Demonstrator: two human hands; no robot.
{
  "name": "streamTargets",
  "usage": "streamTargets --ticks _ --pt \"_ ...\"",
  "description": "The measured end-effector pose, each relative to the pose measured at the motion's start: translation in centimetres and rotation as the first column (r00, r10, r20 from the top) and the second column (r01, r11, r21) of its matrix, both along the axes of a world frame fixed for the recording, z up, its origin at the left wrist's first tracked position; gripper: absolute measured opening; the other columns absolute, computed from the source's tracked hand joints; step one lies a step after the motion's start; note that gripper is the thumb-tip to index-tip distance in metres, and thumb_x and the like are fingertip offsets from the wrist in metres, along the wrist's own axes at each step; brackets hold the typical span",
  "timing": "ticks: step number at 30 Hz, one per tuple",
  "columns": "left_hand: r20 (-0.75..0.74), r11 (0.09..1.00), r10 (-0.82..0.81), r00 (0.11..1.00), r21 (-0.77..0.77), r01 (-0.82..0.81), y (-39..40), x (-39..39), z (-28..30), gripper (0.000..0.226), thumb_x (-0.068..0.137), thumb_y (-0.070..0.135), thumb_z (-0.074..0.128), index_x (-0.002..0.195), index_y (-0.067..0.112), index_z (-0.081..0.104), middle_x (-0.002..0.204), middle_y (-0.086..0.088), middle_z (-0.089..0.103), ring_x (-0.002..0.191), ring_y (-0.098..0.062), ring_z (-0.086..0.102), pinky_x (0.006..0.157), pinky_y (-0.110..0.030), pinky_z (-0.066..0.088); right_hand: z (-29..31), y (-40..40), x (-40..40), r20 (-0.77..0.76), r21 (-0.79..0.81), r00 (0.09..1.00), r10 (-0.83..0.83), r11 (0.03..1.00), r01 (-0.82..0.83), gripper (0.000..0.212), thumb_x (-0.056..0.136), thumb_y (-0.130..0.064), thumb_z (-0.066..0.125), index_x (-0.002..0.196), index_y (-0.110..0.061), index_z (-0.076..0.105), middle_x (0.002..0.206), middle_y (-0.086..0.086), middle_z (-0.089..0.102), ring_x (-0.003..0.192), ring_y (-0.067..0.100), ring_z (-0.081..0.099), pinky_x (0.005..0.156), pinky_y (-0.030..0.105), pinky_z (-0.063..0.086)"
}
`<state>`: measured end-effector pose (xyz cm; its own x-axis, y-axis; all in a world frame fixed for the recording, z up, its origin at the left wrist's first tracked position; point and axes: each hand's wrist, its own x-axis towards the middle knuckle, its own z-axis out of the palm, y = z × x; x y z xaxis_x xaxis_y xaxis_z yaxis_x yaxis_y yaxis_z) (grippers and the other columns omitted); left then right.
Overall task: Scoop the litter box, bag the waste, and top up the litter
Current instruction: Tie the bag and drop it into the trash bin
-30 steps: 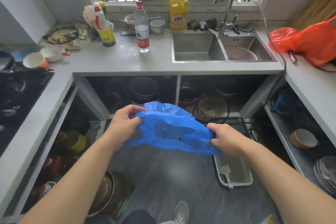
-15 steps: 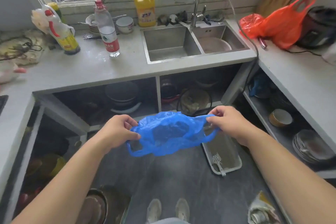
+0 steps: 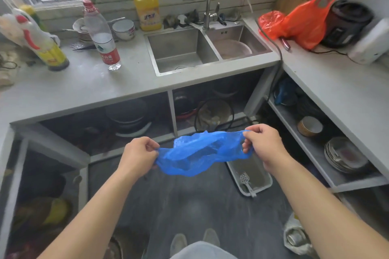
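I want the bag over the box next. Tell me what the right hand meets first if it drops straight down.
Probably the litter box on the floor: the right hand, gripping the blue bag, appears above its far end. Nothing shows between, though depth is uncertain.

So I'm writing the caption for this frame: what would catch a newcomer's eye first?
The blue plastic bag, stretched between the left hand and right hand at centre. Next the orange bag on the right-hand counter, then the litter box with its white scoop on the floor.

Bare forearms, grey shoes (image 3: 178,242)
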<state>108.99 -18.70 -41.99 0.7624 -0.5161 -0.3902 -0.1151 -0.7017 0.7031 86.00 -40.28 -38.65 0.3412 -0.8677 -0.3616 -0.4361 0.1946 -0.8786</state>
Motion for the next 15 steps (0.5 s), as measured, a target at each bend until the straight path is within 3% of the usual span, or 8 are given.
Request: streamTargets --ticks 2,7,12,15 --pt "0.035 0.996 0.013 0.999 -0.084 -0.010 -0.6 0.1 0.6 0.022 0.081 0.005 0.060 0.083 0.024 0.071 0.073 -0.001 0.072 0.063 -0.017 0.072 0.061 -0.033 0.061 0.5 -0.1 0.3 0.045 -0.043 0.999 -0.002 0.999 0.004 0.004 0.092 -0.004 0.061 0.096 -0.004 0.063 0.065 0.009 0.061 0.057 0.021 0.057 0.060 0.034 0.053" --pt "0.128 0.995 -0.006 0.992 -0.095 0.018 -0.8 0.0 0.7 0.024 0.086 0.011 0.057 0.083 0.032 0.069 0.084 0.013 0.071 0.073 -0.014 0.069 0.062 -0.030 0.056 -0.3 0.8 0.8 0.034 -0.036 0.999 -0.016 0.999 0.017 0.001 0.092 -0.005 0.062 0.093 -0.005 0.062 0.067 0.010 0.062 0.059 0.021 0.058 0.060 0.034 0.051" --pt "0.263 1.000 -0.027 0.964 0.013 0.024 0.5 0.2 0.1 0.019 0.091 0.017 0.056 0.088 0.033 0.065 0.084 0.015 0.067 0.070 -0.011 0.064 0.059 -0.028 0.047 -0.4 1.7 1.3 -0.004 -0.073 1.000 -0.007 0.997 0.006 0.004 0.091 -0.007 0.063 0.093 -0.009 0.065 0.069 0.008 0.066 0.060 0.015 0.061 0.061 0.029 0.048" --pt "0.327 0.990 -0.074 0.942 0.134 0.031 1.0 0.8 -0.1 0.022 0.093 0.017 0.049 0.093 0.033 0.064 0.087 0.010 0.068 0.073 -0.016 0.061 0.064 -0.031 0.049 -0.3 2.1 1.5 -0.045 -0.075 0.999 0.014 0.997 -0.017 0.006 0.091 -0.008 0.063 0.092 -0.013 0.066 0.071 0.005 0.068 0.063 0.012 0.062 0.064 0.025 0.049"
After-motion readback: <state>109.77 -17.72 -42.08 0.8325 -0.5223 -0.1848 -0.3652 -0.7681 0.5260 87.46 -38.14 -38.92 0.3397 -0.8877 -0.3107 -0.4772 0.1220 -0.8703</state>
